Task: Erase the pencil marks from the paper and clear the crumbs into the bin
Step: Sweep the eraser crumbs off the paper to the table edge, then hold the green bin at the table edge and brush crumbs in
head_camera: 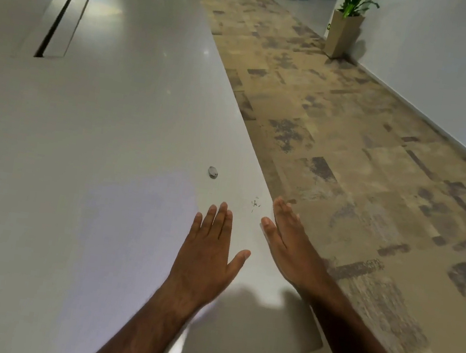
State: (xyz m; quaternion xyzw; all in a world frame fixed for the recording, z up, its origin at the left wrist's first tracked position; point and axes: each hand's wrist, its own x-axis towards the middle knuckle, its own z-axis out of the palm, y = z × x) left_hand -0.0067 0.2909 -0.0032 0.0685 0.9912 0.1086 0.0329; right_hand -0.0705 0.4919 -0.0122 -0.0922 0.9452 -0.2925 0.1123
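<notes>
Grey, glossy table [93,156] carries no legible writing. Left hand [209,251] lies flat, palm down, fingers straight and spread, holding nothing. Right hand [288,241] stands on edge at the table's rim, fingers straight and together, holding nothing. Dark eraser crumbs [255,202] lie between the two hands' fingertips, near the rim. Small grey oval eraser [213,172] rests just beyond the crumbs.

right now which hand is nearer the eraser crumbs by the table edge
Right. The right hand is held edge-on just right of the crumbs at the table's edge; the left hand lies flat, lower left of them.
</notes>
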